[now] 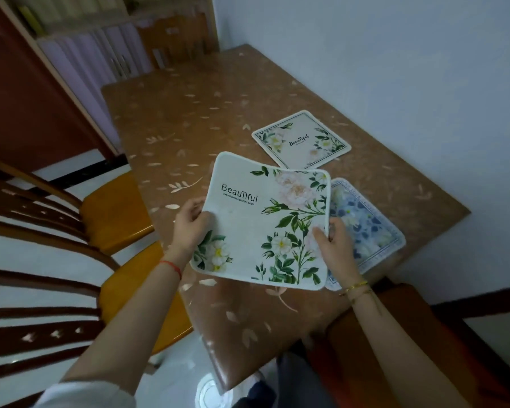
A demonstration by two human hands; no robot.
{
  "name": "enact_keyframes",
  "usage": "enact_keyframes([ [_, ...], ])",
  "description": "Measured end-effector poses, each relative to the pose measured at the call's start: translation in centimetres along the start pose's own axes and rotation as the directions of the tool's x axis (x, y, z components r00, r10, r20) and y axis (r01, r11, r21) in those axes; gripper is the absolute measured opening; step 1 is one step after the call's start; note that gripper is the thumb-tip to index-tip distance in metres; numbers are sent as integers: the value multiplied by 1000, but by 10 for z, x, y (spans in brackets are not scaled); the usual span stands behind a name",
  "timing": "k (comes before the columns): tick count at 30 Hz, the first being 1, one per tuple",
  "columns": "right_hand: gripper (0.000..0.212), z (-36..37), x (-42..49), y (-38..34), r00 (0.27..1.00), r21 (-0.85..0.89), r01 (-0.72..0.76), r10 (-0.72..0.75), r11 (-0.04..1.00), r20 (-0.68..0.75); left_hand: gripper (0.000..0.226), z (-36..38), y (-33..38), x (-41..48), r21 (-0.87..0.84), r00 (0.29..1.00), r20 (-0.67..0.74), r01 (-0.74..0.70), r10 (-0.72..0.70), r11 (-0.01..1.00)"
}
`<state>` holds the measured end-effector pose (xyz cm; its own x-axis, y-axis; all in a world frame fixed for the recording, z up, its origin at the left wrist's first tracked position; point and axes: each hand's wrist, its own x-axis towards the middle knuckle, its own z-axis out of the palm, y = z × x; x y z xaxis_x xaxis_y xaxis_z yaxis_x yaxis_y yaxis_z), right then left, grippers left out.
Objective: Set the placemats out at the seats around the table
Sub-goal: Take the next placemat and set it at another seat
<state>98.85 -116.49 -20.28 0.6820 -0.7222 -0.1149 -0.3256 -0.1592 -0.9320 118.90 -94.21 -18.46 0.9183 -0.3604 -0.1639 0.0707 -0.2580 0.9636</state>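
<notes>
I hold a white floral placemat (256, 219) printed "Beautiful" above the near part of the brown table (189, 119). My left hand (190, 226) grips its left edge and my right hand (334, 244) grips its right edge. The mat bends slightly between them. Under its right side a blue patterned placemat (368, 228) lies flat on the table, partly hidden. Farther back, near the wall, a second white floral placemat (302, 139) lies flat.
Two wooden chairs with orange seats (112, 210) stand along the table's left side. Another chair (174, 39) stands at the far end. A brown chair seat (395, 328) is at the near right. A white wall runs along the table's right edge.
</notes>
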Motion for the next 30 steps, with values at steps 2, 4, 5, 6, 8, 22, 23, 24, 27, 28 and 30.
enact_keyframes([
  [2,12,2,-29,1,1000,14,-18,18,1000,-2,31,-14,-2,-21,15,1000,-4,4,-4,1000],
  [4,13,3,-55,3,1000,14,-17,17,1000,-12,26,-26,-3,-41,20,1000,-23,4,-3,1000],
  [5,14,3,-67,4,1000,22,-18,18,1000,-8,25,-31,-4,-51,23,999,-32,-9,10,1000],
  [6,14,4,-80,5,1000,23,-20,20,1000,-3,24,-36,-5,-61,34,999,-39,-30,31,999],
  [8,15,4,-101,8,999,15,-35,35,999,-5,23,-43,-6,-80,42,997,-38,-62,63,997],
  [22,21,8,-216,14,999,-25,-19,20,1000,50,24,-101,-28,-186,91,987,-131,-76,88,993],
  [23,22,12,-223,13,998,-38,-18,20,999,53,24,-108,-30,-190,93,987,-131,-78,89,993],
  [24,22,17,-230,12,998,-45,-19,22,999,55,24,-114,-32,-193,95,988,-126,-79,90,992],
  [27,19,29,-240,10,999,-63,-7,10,998,46,25,-130,-38,-192,85,989,-116,-83,92,993],
  [28,19,35,-243,9,999,-72,0,3,997,35,25,-136,-40,-191,85,989,-112,-87,97,993],
  [30,20,51,-245,6,1000,-68,11,-10,998,12,26,-151,-43,-181,89,990,-102,-91,100,992],
])
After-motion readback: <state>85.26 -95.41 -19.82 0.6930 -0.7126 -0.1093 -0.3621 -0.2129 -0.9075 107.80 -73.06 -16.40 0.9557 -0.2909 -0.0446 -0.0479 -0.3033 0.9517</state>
